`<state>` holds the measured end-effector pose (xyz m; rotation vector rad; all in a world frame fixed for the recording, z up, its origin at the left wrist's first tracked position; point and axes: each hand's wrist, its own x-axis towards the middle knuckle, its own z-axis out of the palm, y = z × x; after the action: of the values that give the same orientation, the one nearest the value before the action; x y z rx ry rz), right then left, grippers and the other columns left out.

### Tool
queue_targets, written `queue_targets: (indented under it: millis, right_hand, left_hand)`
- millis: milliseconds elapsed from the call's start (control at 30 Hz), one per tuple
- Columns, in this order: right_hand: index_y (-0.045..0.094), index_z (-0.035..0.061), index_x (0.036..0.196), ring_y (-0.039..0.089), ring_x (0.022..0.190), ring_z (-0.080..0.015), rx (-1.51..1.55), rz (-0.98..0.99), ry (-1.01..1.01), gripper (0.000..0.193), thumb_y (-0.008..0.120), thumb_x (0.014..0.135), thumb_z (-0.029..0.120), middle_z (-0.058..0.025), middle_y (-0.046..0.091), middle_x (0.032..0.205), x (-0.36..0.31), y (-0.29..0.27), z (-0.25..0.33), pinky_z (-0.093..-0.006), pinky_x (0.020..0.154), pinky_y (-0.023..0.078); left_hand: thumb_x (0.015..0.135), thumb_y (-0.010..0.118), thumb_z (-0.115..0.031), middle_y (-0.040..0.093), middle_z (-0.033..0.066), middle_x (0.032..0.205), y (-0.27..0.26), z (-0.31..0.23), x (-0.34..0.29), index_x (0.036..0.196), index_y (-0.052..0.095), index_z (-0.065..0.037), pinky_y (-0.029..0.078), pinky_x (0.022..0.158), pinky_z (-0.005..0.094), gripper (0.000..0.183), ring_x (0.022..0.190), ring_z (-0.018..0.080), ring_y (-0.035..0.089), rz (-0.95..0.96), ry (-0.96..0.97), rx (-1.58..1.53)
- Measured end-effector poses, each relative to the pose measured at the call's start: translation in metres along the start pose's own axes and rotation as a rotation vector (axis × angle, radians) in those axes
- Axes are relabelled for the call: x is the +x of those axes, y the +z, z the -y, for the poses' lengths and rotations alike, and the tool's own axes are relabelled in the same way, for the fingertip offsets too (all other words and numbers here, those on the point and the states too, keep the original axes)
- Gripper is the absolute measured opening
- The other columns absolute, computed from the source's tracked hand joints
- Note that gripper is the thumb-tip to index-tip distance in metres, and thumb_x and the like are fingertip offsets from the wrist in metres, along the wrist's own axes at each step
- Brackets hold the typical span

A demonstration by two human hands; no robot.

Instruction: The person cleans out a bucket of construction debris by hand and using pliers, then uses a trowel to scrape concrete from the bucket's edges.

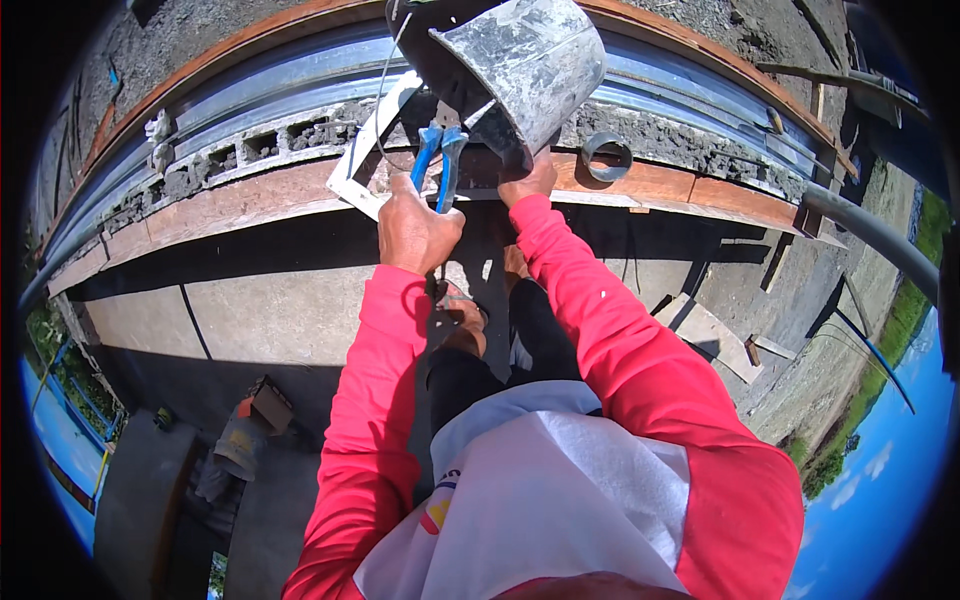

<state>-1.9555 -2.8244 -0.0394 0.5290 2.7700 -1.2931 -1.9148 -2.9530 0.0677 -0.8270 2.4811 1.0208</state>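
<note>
My left hand (418, 228) is wrapped round the blue handles of a pair of pliers (425, 152). Their jaws point away from me, against the dark edge of a scuffed grey bucket-like container (540, 62). That container is tipped on its side, with a ragged rim and a dark inside. My right hand (528, 180) grips its lower edge; most of the fingers are hidden behind it. A thin wire (379, 95) loops down beside the pliers. Just left of them, an angled white strip (352, 165) leans on the wall top.
A black ring (606, 158) sits on the wooden board (668, 182) to the right. Hollow blocks (262, 147) and ribbed metal sheeting (285, 85) run behind. A grey pipe (870, 232) juts out at right. Below lie a board scrap (712, 335) and a bucket (240, 447).
</note>
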Motion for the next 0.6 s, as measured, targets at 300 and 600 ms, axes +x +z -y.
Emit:
queue_targets:
  millis: [300, 600]
  right_hand:
    - [0.046, -0.0014, 0.091, 0.055, 0.079, -0.0348, 0.074, 0.027, -0.103, 0.028, 0.052, 0.07, 0.017, -0.0201, 0.057, 0.08, -0.001, 0.008, -0.007, -0.0363, 0.066, 0.042]
    - [0.053, 0.0023, 0.087, 0.056, 0.075, -0.0233, 0.531, 0.146, 0.429, 0.028, 0.064, 0.066, 0.018, -0.0099, 0.058, 0.081, -0.012, 0.013, -0.028, -0.0306, 0.066, 0.043]
  left_hand:
    - [0.053, 0.058, -0.014, 0.054, 0.0182, 0.071, -0.006, 0.03, -0.025, 0.082, 0.045, 0.004, 0.043, 0.062, 0.0325, 0.036, 0.066, 0.0295, 0.055, -0.073, -0.007, -0.098]
    - [0.053, 0.06, -0.014, 0.054, 0.0187, 0.073, 0.006, 0.045, -0.024, 0.087, 0.046, 0.005, 0.043, 0.064, 0.033, 0.041, 0.068, 0.0287, 0.055, 0.08, -0.044, -0.174]
